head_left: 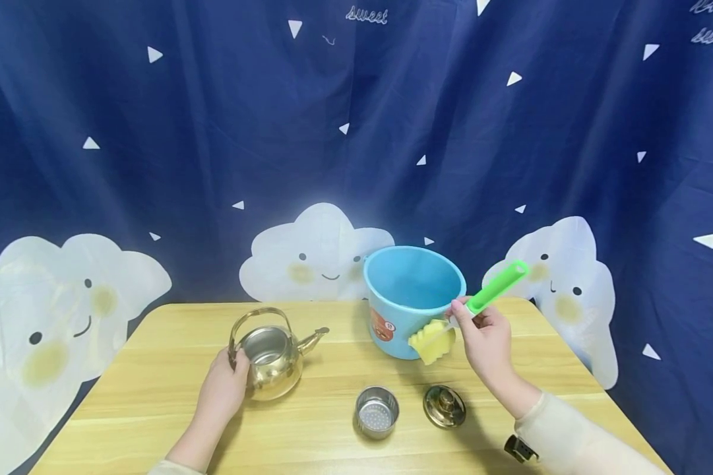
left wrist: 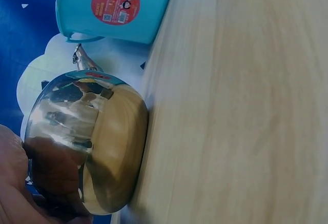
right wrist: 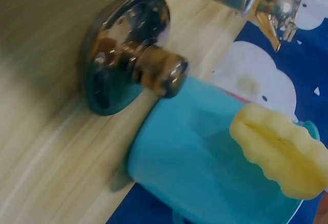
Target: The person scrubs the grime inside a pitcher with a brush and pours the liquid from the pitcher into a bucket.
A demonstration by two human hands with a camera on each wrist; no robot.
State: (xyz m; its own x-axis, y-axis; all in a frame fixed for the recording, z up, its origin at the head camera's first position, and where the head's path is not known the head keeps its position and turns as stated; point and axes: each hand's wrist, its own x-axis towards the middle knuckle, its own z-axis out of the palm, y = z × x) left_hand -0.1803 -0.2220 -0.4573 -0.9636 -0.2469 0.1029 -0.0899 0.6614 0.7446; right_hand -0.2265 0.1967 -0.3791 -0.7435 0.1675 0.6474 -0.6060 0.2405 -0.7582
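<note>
My left hand point(head_left: 224, 382) grips the gold teapot point(head_left: 276, 376) where its arched handle meets the body. The teapot has no lid on, its spout points right, and its shiny side fills much of the left wrist view. In my right hand point(head_left: 488, 340) is a sponge brush point(head_left: 498, 288) with a green handle, pinched near the white neck. Its yellow scalloped sponge head point(right wrist: 279, 152) hangs in front of the blue bucket point(head_left: 412, 277); whether they touch I cannot tell. Below the bucket lie a round metal strainer point(head_left: 376, 412) and the teapot's knobbed lid point(head_left: 444, 406).
A light wooden table point(head_left: 309, 442) carries everything. Behind it hangs a dark blue curtain point(head_left: 285, 145) with white triangles and smiling clouds. The bucket stands near the table's back edge, with a red round sticker point(left wrist: 116, 3) on its side.
</note>
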